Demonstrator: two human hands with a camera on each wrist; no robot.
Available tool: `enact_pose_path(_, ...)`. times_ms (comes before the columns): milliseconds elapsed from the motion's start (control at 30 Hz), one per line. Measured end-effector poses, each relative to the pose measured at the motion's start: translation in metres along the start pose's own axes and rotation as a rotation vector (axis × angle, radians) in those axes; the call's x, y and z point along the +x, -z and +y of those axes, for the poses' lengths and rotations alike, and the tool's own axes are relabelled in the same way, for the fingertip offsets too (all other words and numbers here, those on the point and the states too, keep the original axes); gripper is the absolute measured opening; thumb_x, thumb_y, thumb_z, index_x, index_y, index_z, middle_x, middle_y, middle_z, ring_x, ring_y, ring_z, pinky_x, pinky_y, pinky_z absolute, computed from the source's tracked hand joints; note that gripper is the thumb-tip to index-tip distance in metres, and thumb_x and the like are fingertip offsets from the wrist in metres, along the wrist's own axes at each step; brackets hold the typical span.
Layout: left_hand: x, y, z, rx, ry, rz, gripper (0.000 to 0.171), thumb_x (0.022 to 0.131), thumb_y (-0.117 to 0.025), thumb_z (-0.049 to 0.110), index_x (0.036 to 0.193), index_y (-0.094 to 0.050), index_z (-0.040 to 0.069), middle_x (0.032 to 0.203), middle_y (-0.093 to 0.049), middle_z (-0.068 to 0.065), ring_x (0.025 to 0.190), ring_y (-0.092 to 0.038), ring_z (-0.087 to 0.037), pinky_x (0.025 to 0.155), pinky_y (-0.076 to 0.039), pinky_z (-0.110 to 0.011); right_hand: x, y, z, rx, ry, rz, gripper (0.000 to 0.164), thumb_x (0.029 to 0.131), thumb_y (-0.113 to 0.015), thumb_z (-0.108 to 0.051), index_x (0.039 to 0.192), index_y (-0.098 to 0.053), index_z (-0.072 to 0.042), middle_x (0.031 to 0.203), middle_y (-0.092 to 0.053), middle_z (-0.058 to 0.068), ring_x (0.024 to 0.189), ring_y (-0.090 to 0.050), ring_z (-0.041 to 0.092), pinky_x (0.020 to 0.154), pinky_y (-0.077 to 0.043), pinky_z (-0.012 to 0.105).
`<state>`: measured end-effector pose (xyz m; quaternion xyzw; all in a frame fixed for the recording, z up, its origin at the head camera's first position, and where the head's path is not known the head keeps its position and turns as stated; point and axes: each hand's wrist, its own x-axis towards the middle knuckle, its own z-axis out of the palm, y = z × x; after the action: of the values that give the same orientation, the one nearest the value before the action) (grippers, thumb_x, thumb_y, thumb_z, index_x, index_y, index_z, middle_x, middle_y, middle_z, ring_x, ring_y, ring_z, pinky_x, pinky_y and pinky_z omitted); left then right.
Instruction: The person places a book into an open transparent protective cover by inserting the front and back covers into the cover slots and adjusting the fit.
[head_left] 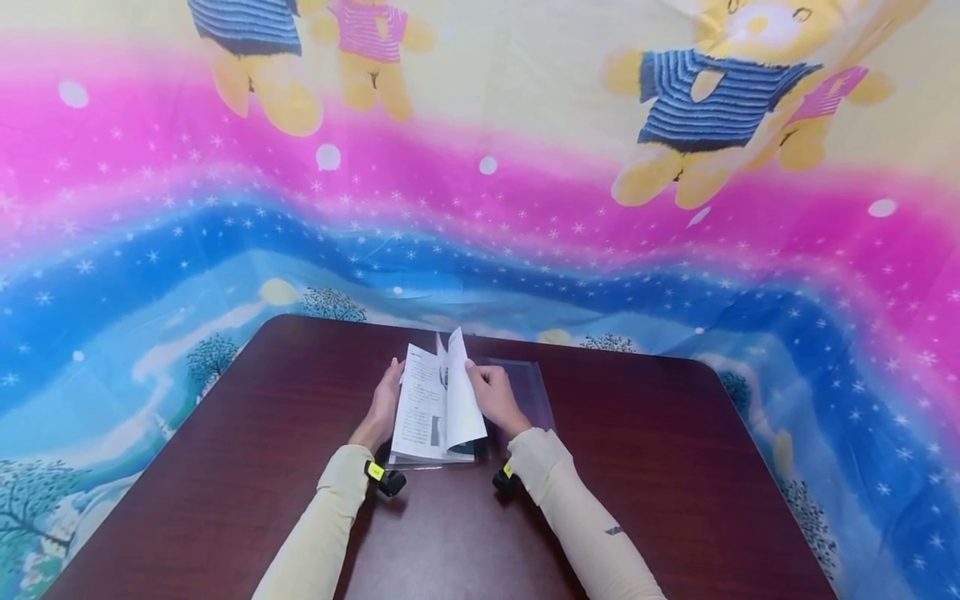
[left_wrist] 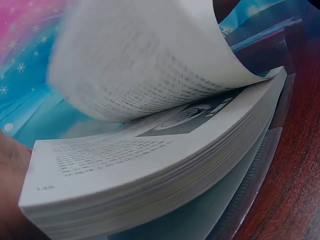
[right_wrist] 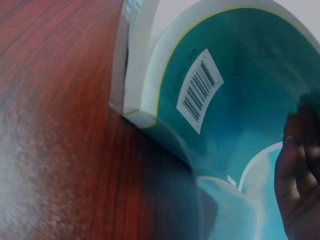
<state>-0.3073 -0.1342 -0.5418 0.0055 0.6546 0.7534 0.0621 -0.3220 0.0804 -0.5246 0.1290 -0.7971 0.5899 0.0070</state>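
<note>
An open paperback book [head_left: 422,404] with printed pages is held just above the table in the head view. My left hand [head_left: 382,407] grips its left edge; in the left wrist view part of that hand [left_wrist: 12,182] lies beside the thick page block [left_wrist: 165,192]. Lifted pages [left_wrist: 135,60] curve over a page with a grey picture. On the right side my right hand [head_left: 497,398] holds the turned pages and cover, thumb on the near face. The right wrist view shows its curled fingers [right_wrist: 295,170] against the bent teal cover [right_wrist: 250,65], which bears a barcode [right_wrist: 200,91].
A clear plastic sleeve [head_left: 534,387] lies on the dark red-brown table [head_left: 637,467], right of the book and partly behind the right hand. Clear plastic also shows under the book in the left wrist view. A patterned cloth [head_left: 487,225] hangs behind the table.
</note>
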Motion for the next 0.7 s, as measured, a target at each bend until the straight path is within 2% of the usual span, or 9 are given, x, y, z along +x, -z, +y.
enact_pose_path(100, 0.0006, 0.0007, -0.0005, -0.01, -0.002, 0.007, 0.077, 0.107, -0.019, 0.057, 0.163, -0.012, 0.004, 0.171, -0.009, -0.015, 0.158, 0.001, -0.033, 0.128, -0.002, -0.05, -0.0007, -0.0001, 0.0001, -0.005, -0.003, 0.01, 0.053, 0.109, -0.046, -0.038, 0.081, -0.073, -0.001, 0.063, -0.063, 0.007, 0.051, -0.055, 0.018, 0.049, -0.045, 0.028)
enact_pose_path(233, 0.0021, 0.0018, -0.0022, -0.008, -0.001, 0.027, 0.075, 0.108, -0.018, 0.053, 0.163, -0.011, 0.002, 0.171, -0.007, -0.015, 0.158, 0.003, -0.032, 0.128, 0.0, -0.048, -0.0006, -0.0004, -0.0002, -0.008, 0.008, 0.008, 0.046, 0.107, -0.053, -0.035, 0.08, -0.072, -0.003, 0.062, -0.06, 0.005, 0.048, -0.043, 0.015, 0.048, -0.035, 0.026)
enact_pose_path(400, 0.0022, 0.0019, -0.0035, -0.022, -0.006, 0.028, 0.07, 0.11, -0.017, 0.045, 0.162, -0.009, 0.0, 0.171, -0.003, -0.016, 0.158, 0.005, -0.033, 0.128, 0.001, -0.048, 0.0005, -0.001, -0.0011, -0.007, 0.028, 0.035, 0.041, 0.101, -0.064, -0.033, 0.074, -0.071, -0.004, 0.066, -0.067, 0.003, 0.052, -0.055, 0.013, 0.05, -0.043, 0.025)
enact_pose_path(467, 0.0019, 0.0018, -0.0036, -0.026, -0.002, 0.027, 0.069, 0.11, -0.017, 0.045, 0.162, -0.009, -0.001, 0.171, -0.004, -0.016, 0.158, 0.005, -0.033, 0.128, 0.001, -0.048, 0.0005, -0.0014, -0.0017, -0.013, 0.034, 0.042, 0.044, 0.101, -0.065, -0.035, 0.069, -0.068, -0.003, 0.063, -0.064, 0.002, 0.052, -0.054, 0.013, 0.05, -0.043, 0.025)
enact_pose_path(600, 0.0015, 0.0017, -0.0031, -0.037, -0.001, 0.017, 0.071, 0.11, -0.017, 0.047, 0.162, -0.009, 0.0, 0.171, -0.006, -0.017, 0.158, 0.004, -0.032, 0.128, 0.0, -0.048, 0.0002, -0.0026, -0.0017, -0.024, 0.041, 0.05, 0.053, 0.103, -0.059, -0.041, 0.064, -0.06, -0.005, 0.056, -0.056, 0.001, 0.049, -0.049, 0.014, 0.049, -0.04, 0.025)
enact_pose_path(700, 0.0005, 0.0017, -0.0028, -0.027, -0.01, 0.004, 0.072, 0.11, -0.017, 0.049, 0.162, -0.011, 0.0, 0.171, -0.007, -0.016, 0.158, 0.004, -0.032, 0.128, 0.001, -0.048, -0.0019, -0.0038, -0.0057, -0.015, 0.047, 0.06, 0.055, 0.106, -0.055, -0.038, 0.064, -0.059, -0.003, 0.055, -0.053, 0.004, 0.049, -0.049, 0.015, 0.049, -0.041, 0.027)
